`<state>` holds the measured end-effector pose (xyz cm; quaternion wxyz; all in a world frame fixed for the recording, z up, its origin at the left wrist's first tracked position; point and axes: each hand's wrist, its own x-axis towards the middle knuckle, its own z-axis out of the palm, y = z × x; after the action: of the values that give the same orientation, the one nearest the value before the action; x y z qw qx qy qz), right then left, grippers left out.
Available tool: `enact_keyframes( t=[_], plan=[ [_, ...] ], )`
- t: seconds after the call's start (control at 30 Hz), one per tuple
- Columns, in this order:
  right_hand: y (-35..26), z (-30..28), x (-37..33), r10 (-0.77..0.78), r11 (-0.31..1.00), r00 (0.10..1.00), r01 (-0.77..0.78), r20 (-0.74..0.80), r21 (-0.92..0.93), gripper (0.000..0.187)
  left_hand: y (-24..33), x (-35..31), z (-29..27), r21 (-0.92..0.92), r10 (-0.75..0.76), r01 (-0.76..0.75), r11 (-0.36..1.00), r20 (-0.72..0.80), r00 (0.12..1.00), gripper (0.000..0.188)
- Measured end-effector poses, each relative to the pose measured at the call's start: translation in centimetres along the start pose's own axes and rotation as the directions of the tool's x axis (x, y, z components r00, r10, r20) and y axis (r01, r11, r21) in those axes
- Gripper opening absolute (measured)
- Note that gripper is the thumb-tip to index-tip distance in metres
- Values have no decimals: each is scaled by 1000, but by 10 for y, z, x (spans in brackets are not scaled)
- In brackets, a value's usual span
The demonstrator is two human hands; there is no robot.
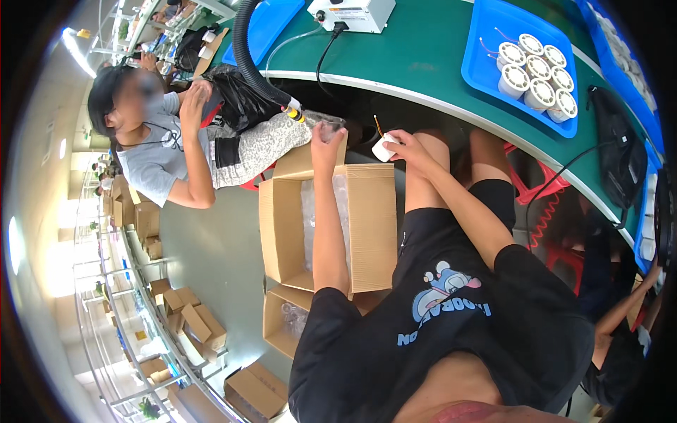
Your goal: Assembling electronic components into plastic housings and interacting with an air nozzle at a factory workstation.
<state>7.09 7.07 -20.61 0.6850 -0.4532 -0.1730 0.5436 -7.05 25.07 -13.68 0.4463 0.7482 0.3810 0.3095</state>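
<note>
My left hand (326, 146) is closed on a clear plastic piece (333, 129), above an open cardboard box (374, 233) that holds more clear plastic. Its exact kind is hard to make out. In my right hand (411, 151) is a white round part (383, 147) with a thin orange wire standing up from it, gripped by the fingers over my lap. Just left of my left hand hangs the yellow-ringed tip of a black corrugated hose (293, 111). The two hands are apart from each other.
A blue tray (486, 88) on the green table (423, 67) carries several white round parts with wires. A white box-shaped device (356, 14) with cables stands at the back. Another person (166, 134) sits at the left. A second cardboard box (275, 321) lies nearer, also with clear plastic.
</note>
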Motion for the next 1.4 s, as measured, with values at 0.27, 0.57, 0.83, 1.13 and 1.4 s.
enact_keyframes(
  t=[0.27, 0.57, 0.83, 1.13, 1.4],
  plan=[
    [-75, 29, -47, -586, 181, 786, 362, 195, -915, 58, 84, -68, -29, 424, 192, -307, 852, 292, 937, 61],
    [-103, 29, -90, -340, 889, 929, 369, 148, -272, 51, 130, -105, -3, 270, 162, -277, 922, 382, 910, 60],
    [-106, 23, -131, -355, 935, 929, 355, 109, 16, 52, 155, -145, 28, -39, 209, -212, 976, 412, 887, 69],
    [-109, 28, -157, -340, 922, 932, 306, 123, 236, 58, 156, -163, 44, -115, 287, -264, 958, 307, 907, 67],
    [-101, 28, -161, -298, 935, 935, 245, 194, 258, 59, 153, -173, 36, -170, 193, -139, 976, 358, 913, 66]
  ],
)
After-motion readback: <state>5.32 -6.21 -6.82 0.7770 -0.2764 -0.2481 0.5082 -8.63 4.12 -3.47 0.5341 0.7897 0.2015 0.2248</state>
